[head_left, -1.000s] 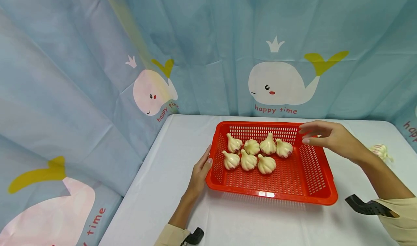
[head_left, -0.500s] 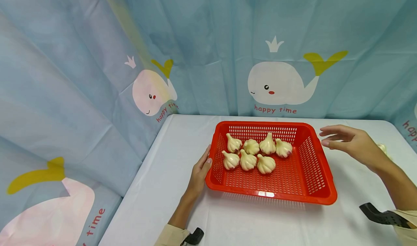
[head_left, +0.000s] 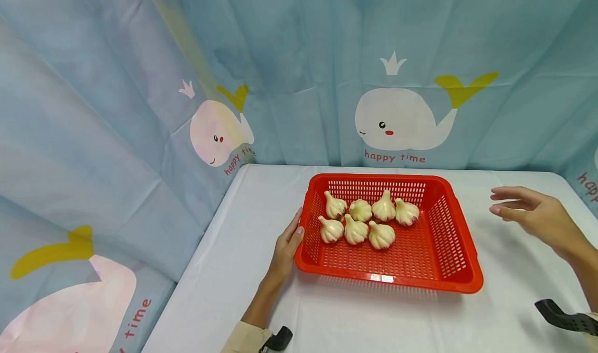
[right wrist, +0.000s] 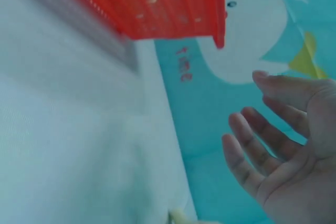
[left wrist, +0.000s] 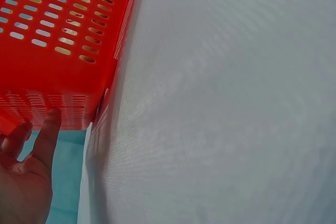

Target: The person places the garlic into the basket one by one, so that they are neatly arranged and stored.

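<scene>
A red plastic basket [head_left: 434, 262] with slotted walls holds several pale garlic bulbs [head_left: 381, 235], grouped toward its left and back. Against the basket's left wall rests my left hand [head_left: 283, 249], fingers extended along the outside and thumb at the rim. The left wrist view shows those fingers [left wrist: 48, 132] touching the red wall. Off to the right of the basket, my right hand [head_left: 537, 215] is in the air above the table, fingers relaxed and holding nothing. Its spread fingers and palm [right wrist: 294, 182] face the right wrist camera. A blurred pale thing [right wrist: 181, 217] shows at that view's bottom edge.
White cloth covers the table [head_left: 238, 228] under the basket. A blue curtain [head_left: 303, 83] with printed whales hangs along the back and left sides. Dark straps [head_left: 565, 319] sit at both wrists.
My right hand has moved right, from over the basket's right back corner to well beside it, and covers the garlic bulb seen there earlier. The left hand and basket stay put.
</scene>
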The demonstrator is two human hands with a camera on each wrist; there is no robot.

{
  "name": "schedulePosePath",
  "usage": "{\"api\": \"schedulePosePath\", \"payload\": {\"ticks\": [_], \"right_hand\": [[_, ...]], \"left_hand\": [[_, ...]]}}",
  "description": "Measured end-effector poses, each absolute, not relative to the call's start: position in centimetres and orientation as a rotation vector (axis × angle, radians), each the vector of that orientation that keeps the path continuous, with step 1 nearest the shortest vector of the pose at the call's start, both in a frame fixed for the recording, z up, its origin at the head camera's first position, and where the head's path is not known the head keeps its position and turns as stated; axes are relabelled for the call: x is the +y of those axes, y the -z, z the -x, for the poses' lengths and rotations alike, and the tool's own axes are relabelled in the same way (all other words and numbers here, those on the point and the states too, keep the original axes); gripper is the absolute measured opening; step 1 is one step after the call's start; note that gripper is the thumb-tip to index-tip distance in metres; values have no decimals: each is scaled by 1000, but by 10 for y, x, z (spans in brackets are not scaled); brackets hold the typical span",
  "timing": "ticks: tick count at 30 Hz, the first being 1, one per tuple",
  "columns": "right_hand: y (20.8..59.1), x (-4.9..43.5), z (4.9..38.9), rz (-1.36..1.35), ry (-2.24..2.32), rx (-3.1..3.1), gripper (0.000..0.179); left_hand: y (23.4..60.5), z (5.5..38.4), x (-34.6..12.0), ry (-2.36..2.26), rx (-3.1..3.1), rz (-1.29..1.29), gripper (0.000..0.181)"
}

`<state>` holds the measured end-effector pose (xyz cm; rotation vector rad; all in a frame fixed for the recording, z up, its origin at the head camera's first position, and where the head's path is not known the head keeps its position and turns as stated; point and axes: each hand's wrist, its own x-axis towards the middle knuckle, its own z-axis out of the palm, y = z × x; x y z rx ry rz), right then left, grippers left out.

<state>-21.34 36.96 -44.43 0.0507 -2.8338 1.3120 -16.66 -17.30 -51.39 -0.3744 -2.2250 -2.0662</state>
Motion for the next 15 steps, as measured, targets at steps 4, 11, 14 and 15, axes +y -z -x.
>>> {"api": "schedulePosePath", "payload": {"ticks": [4, 11, 14, 15], "right_hand": [[452, 380, 213, 6, -1312, -2812, 66], [463, 396, 209, 56, -1287, -2759, 66], [466, 400, 207, 133, -1234, -2746, 68], [466, 401, 206, 158, -1222, -2739, 68]], "left_hand": [[514, 167, -173, 2068, -2227, 381, 56], [513, 166, -174, 2065, -2230, 377, 55], [513, 166, -174, 2068, -2230, 383, 56], [513, 166, -174, 2069, -2228, 385, 56]]}}
